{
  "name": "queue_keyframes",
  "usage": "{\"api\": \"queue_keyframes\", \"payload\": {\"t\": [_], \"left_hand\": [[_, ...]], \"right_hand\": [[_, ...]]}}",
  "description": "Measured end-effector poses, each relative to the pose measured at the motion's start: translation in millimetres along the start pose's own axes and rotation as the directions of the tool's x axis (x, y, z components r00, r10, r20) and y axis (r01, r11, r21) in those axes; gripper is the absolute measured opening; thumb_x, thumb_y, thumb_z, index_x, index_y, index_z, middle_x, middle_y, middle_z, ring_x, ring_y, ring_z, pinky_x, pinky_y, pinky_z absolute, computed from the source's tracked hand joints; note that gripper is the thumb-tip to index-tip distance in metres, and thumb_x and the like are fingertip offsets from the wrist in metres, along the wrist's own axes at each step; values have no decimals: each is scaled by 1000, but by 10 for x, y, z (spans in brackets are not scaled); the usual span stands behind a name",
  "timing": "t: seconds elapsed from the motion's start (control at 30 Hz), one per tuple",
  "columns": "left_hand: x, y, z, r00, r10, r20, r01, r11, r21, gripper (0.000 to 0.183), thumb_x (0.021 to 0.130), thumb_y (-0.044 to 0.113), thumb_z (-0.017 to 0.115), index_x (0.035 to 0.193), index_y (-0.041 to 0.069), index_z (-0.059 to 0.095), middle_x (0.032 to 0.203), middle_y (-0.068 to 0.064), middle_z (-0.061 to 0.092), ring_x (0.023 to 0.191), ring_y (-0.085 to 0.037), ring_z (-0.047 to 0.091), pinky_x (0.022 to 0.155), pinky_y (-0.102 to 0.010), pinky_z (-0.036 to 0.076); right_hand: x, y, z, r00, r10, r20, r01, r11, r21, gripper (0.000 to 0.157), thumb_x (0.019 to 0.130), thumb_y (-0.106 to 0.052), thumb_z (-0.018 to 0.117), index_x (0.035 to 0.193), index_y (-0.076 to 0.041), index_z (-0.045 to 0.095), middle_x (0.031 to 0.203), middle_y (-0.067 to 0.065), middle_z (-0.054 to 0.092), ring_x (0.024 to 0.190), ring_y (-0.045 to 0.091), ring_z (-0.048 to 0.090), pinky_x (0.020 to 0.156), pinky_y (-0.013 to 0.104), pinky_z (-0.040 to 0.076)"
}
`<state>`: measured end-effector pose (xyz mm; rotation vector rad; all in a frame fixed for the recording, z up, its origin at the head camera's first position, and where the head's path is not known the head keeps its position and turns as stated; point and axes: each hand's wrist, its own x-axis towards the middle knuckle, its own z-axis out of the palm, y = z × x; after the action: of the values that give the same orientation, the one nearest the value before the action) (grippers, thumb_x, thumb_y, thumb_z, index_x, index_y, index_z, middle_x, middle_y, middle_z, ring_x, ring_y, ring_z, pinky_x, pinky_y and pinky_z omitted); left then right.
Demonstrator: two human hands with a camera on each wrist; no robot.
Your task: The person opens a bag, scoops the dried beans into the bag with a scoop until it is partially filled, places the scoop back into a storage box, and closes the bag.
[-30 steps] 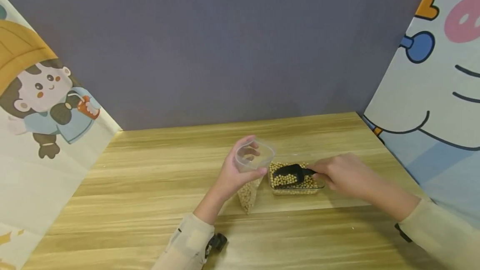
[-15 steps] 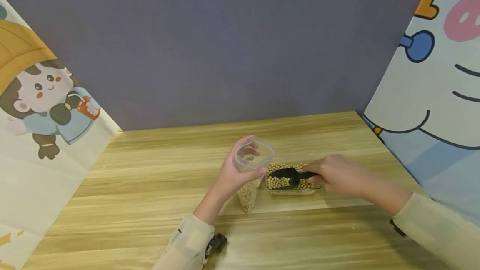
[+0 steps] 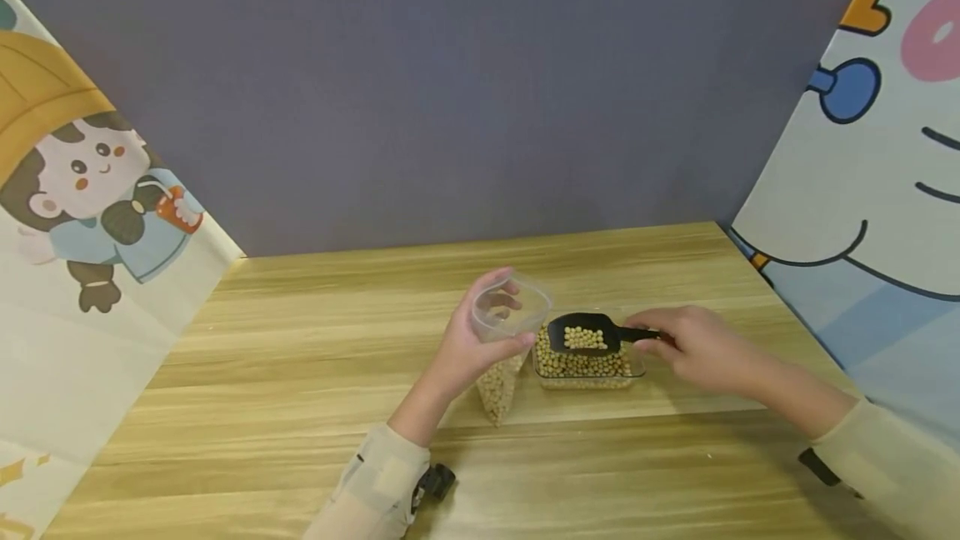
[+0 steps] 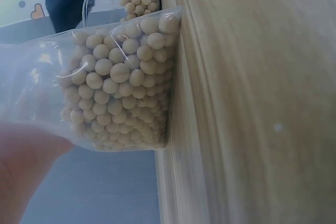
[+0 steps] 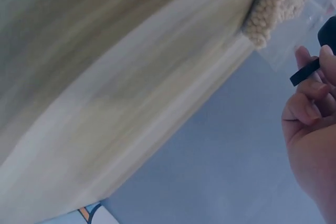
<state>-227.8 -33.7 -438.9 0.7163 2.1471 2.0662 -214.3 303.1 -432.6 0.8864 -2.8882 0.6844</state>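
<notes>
Closest up there's a clear bag [image 3: 497, 400] with pale beans in the bottom, standing on the wooden table [image 3: 262, 415]. The left hand [image 3: 467, 348] has fingers and thumb curled round its top, mouth gaping. Just right of it sits a clear tub [image 3: 588, 383] of beans. The right hand's [image 3: 697, 344] pinching a black scoop [image 3: 612, 335], loaded, right over that tub. Grey wall [image 3: 450, 107] behind.
</notes>
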Motion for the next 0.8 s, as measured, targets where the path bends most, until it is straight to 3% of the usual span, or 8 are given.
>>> {"api": "queue_keyframes", "payload": {"t": [0.07,0.23,0.33,0.43,0.5,0.63,0.8], "left_hand": [[6,1,4,1000,1,0,-1,1000,1,89,82,9,85,160,13,41,149,-21,49,137,-42,52,111,-49,57],[12,-5,11,1000,7,-2,-7,1000,-2,91,82,6,83,161,8,38,150,-26,47,134,-36,54,113,-55,55],[11,-14,8,1000,25,0,-25,1000,-17,93,80,5,83,161,6,37,150,-30,45,133,-36,54,116,-64,49],[8,-23,1,999,36,-3,-36,999,-27,95,79,4,85,161,6,37,149,-30,45,133,-36,54,118,-69,45],[6,-27,-2,999,31,-9,-31,999,-22,96,78,4,86,161,8,37,148,-28,46,132,-35,55,116,-66,48],[4,-29,-5,1000,19,-15,-19,1000,-3,97,77,4,86,161,13,39,148,-25,48,131,-32,56,111,-55,57],[12,-20,0,1000,18,-7,-18,1000,-1,97,78,4,86,162,14,39,148,-24,49,131,-33,55,105,-40,61]], "right_hand": [[-4,13,-64,999,2,-34,-2,1000,-21,32,100,-15,73,131,-4,73,64,-16,47,53,-4,32,53,21,34],[65,14,-343,995,-8,-104,-5,993,-121,32,100,-19,74,130,-6,74,64,-15,49,54,-3,33,52,21,32],[148,-29,-567,988,-64,-143,35,980,-195,33,99,-19,75,130,-7,75,72,-12,63,55,-5,35,53,22,33],[257,-118,-773,965,-186,-185,129,951,-282,33,94,-14,79,126,-9,77,86,-3,78,56,-5,43,54,23,38],[332,-211,-887,951,-252,-182,185,929,-321,32,93,-13,80,125,-10,78,100,1,81,63,-3,54,56,26,46],[463,-449,-1050,940,-315,-130,246,891,-381,28,92,-14,81,121,-13,80,106,1,82,79,13,74,62,38,59],[597,-715,-1154,948,-318,-25,269,838,-474,26,94,-18,80,120,-17,81,107,1,81,85,20,77,56,39,59]]}}
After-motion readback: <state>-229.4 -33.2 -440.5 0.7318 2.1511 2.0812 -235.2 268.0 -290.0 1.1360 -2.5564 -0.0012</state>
